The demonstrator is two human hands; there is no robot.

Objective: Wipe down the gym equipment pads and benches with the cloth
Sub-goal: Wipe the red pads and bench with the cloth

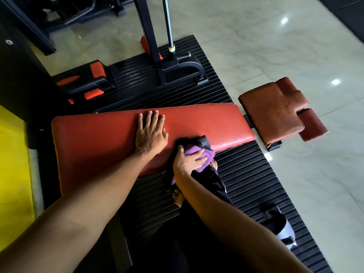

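A long red vinyl bench pad (94, 142) is being leaned on by the left hand (150, 133), which is being laid flat on the upper surface near the middle of the pad. Its fingers (150, 117) are being held straight and slightly spread, with the thumb set out to the right.

A bunched purple cloth (194, 152), with a dark grey fold showing on its far side, is being pressed against the near edge of the same pad, toward its right end. It is being gripped by the right hand (189, 161), whose fingers (199, 159) are being curled over the top of the bundle. A strip of the cloth is being left to hang below the wrist, off the pad's edge. The two hands are being kept just beside each other, not touching.

A smaller brownish-red seat pad (271, 115) of stepped outline is being carried just beyond the right end of the long pad, with a narrow gap between them. The bench is being supported on a black ribbed rubber mat (246, 174), which is lying on a pale glossy tiled floor (275, 46). Beyond the bench, a black metal upright (146, 26) and a chrome rod (169, 22) are being held on the mat. A bare foot (178, 198) is being rested on the mat beneath the right forearm. A yellow panel (11, 164) is being shown at the left edge.
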